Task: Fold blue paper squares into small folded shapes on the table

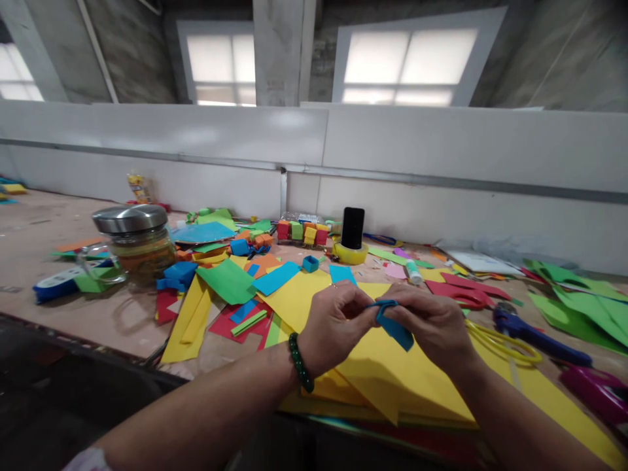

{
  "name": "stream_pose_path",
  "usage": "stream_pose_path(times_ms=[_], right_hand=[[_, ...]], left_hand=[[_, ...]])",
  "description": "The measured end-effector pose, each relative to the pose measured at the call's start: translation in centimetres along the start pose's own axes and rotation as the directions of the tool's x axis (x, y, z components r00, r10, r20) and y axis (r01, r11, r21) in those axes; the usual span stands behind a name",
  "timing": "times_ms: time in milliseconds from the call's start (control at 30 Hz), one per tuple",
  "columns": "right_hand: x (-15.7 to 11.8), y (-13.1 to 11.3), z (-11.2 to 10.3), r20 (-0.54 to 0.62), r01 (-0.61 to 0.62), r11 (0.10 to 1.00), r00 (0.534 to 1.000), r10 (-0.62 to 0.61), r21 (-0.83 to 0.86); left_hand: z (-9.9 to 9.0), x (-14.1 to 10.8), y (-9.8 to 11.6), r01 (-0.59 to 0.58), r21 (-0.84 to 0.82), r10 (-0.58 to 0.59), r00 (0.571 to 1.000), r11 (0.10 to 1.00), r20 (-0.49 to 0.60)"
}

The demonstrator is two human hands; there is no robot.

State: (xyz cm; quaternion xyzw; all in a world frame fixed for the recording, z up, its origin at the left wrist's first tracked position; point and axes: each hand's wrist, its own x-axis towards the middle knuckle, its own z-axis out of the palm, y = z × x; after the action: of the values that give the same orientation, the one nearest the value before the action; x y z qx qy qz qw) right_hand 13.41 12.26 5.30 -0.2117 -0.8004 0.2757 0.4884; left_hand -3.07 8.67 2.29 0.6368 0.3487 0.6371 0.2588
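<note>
A small strip of blue paper, folded at its upper end, is pinched between my two hands. My left hand has thumb and fingers closed on the folded end; a dark green bead bracelet circles that wrist. From the other side my right hand grips the same strip, its lower end hanging free below the fingers. Beneath both hands lie large yellow paper sheets. Beyond them sit a small folded blue paper ring and a flat blue paper piece.
A glass jar mug with a metal lid stands at left. Behind are small paper cubes and a phone upright by a yellow tape roll. At right lie yellow-handled scissors, a blue-handled tool and green sheets.
</note>
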Motion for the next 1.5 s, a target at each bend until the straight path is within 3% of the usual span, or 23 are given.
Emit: stream_pose_path(times_ms=[300, 600, 833, 1000, 1333, 1500], right_hand=[[-0.47, 0.56, -0.35, -0.036, -0.093, 0.993, 0.995, 0.096, 0.068], [-0.43, 0.39, -0.31, -0.048, -0.119, 0.992, 0.992, 0.121, 0.032], [-0.37, 0.06, -0.16, -0.066, -0.137, 0.99, 0.989, 0.134, -0.045], [-0.38, 0.12, -0.04, -0.087, -0.145, 0.984, 0.987, 0.136, -0.105], [-0.74, 0.77, -0.02, -0.085, -0.122, 0.983, 0.99, 0.112, -0.134], [-0.85, 0.87, 0.06, -0.125, -0.13, 0.969, 0.987, 0.105, -0.209]], left_hand=[[0.0, 0.08, 0.67, -0.022, -0.114, 0.028, 0.998, 0.993, 0.053], [0.03, 0.11, -0.08, 0.007, -0.084, 0.0, 0.996, 0.996, 0.084], [0.41, 0.29, -0.18, 0.126, -0.188, -0.116, 0.991, 0.974, 0.063], [0.14, 0.46, -0.01, 0.091, -0.169, -0.088, 0.996, 0.981, 0.025], [0.42, 0.6, 0.17, 0.232, -0.36, -0.203, 0.972, 0.904, 0.116], [0.44, 0.53, -0.07, 0.274, -0.361, -0.246, 0.962, 0.892, 0.121]])
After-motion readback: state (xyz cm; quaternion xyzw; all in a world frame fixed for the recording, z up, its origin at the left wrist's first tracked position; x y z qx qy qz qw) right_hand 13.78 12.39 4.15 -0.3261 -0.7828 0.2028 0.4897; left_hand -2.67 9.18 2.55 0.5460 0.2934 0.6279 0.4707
